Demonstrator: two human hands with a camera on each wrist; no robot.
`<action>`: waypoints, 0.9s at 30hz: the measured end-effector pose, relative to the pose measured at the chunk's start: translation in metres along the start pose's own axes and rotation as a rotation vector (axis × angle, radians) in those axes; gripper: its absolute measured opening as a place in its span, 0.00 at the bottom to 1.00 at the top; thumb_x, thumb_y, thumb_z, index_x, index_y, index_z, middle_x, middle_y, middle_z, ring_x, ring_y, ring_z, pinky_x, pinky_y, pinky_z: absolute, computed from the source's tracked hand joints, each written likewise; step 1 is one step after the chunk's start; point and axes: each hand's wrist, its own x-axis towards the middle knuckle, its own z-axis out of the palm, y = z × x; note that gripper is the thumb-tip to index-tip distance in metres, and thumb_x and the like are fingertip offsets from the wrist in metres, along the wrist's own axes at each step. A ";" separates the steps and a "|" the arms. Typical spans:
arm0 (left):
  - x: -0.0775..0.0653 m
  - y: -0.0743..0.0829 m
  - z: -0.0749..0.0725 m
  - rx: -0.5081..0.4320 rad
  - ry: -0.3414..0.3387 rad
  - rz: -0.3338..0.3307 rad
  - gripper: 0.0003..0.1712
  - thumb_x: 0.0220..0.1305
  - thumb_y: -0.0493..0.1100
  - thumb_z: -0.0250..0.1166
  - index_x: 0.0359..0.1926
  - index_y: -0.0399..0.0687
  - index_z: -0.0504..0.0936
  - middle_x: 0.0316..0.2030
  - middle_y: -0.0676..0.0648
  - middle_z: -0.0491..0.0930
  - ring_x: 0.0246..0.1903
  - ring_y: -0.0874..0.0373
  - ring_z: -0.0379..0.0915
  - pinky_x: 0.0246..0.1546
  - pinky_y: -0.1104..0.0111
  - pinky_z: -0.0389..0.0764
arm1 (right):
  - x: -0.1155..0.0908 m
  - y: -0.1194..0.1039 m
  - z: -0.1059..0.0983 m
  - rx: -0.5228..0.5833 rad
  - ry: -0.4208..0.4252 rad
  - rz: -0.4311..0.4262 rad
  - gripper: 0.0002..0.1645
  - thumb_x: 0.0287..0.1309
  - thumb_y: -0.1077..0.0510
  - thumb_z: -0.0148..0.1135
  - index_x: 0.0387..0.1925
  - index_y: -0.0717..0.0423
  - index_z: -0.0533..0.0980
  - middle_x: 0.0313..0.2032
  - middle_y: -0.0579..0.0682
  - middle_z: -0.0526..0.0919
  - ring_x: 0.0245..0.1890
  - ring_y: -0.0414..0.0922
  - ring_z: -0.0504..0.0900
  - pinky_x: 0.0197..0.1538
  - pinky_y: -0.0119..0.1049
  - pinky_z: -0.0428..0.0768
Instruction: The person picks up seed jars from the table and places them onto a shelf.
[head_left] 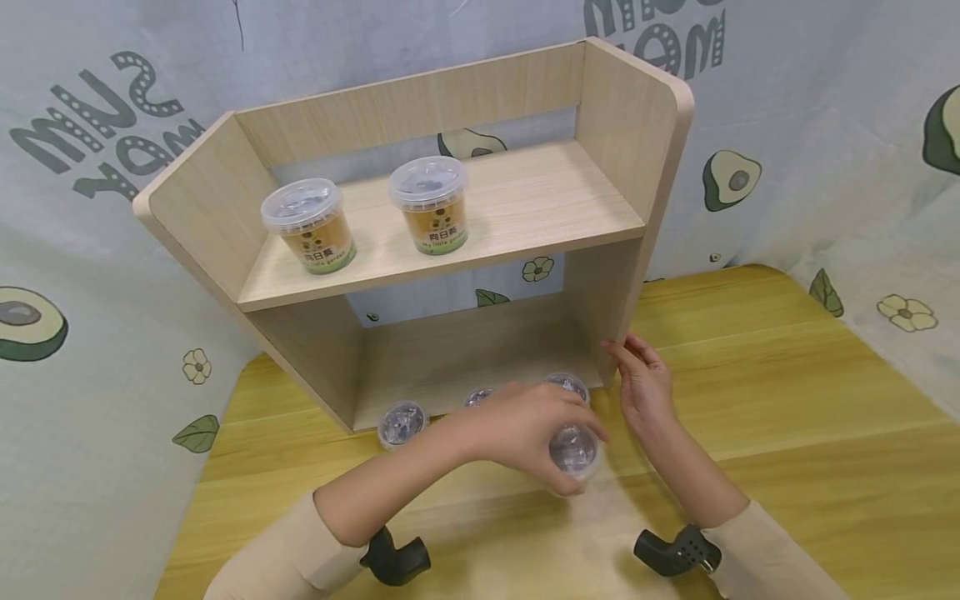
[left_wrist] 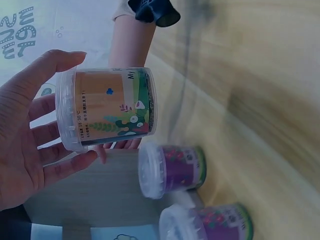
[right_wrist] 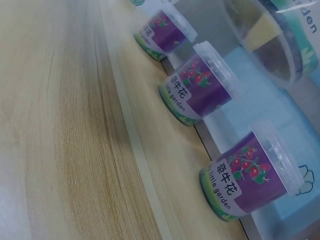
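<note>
My left hand (head_left: 525, 429) holds a clear lidded plastic cup (left_wrist: 110, 107) between thumb and fingers, gripping it round the lid end. Its label is orange with green plants, and the left wrist view shows it tilted on its side. In the right wrist view the bottom of this cup (right_wrist: 267, 42) shows at the upper right. My right hand (head_left: 647, 383) touches the front edge of the right side panel of a light wooden shelf (head_left: 633, 275), low down. Purple-labelled cups (right_wrist: 250, 175) stand in a row along the shelf's front foot, partly hidden by my left arm in the head view.
Two orange-labelled cups, one at the left (head_left: 311, 225) and one near the middle (head_left: 431, 204), stand on the upper board. The shelf sits on a yellow wood-grain table (head_left: 750, 375). Behind it hangs a pale cloth (head_left: 810, 100) printed with avocados and flowers.
</note>
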 end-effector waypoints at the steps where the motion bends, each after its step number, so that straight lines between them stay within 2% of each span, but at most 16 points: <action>1: 0.000 -0.001 -0.003 0.006 -0.001 -0.001 0.31 0.43 0.61 0.69 0.52 0.63 0.77 0.44 0.61 0.75 0.39 0.70 0.69 0.34 0.81 0.70 | 0.000 0.000 0.000 -0.001 0.004 0.002 0.16 0.49 0.78 0.57 0.20 0.56 0.79 0.29 0.46 0.81 0.35 0.39 0.77 0.42 0.25 0.75; 7: -0.004 -0.002 -0.021 0.010 -0.018 -0.026 0.32 0.43 0.62 0.69 0.52 0.65 0.77 0.48 0.61 0.76 0.41 0.69 0.69 0.34 0.78 0.72 | 0.000 -0.001 0.000 -0.006 0.004 0.010 0.16 0.49 0.78 0.57 0.20 0.56 0.79 0.28 0.45 0.81 0.35 0.39 0.77 0.42 0.25 0.74; 14: -0.007 -0.003 -0.036 -0.005 0.002 -0.035 0.30 0.43 0.62 0.69 0.51 0.66 0.77 0.46 0.62 0.76 0.41 0.70 0.67 0.36 0.77 0.72 | 0.000 -0.001 0.001 -0.004 0.024 0.009 0.16 0.49 0.78 0.57 0.20 0.56 0.79 0.28 0.45 0.81 0.36 0.40 0.76 0.41 0.25 0.74; 27: -0.006 -0.003 -0.040 -0.011 0.011 -0.016 0.30 0.44 0.60 0.69 0.52 0.65 0.77 0.48 0.60 0.76 0.43 0.68 0.68 0.38 0.74 0.72 | -0.001 -0.003 0.000 0.001 0.012 0.033 0.14 0.49 0.77 0.59 0.21 0.56 0.79 0.30 0.45 0.81 0.38 0.39 0.76 0.43 0.24 0.74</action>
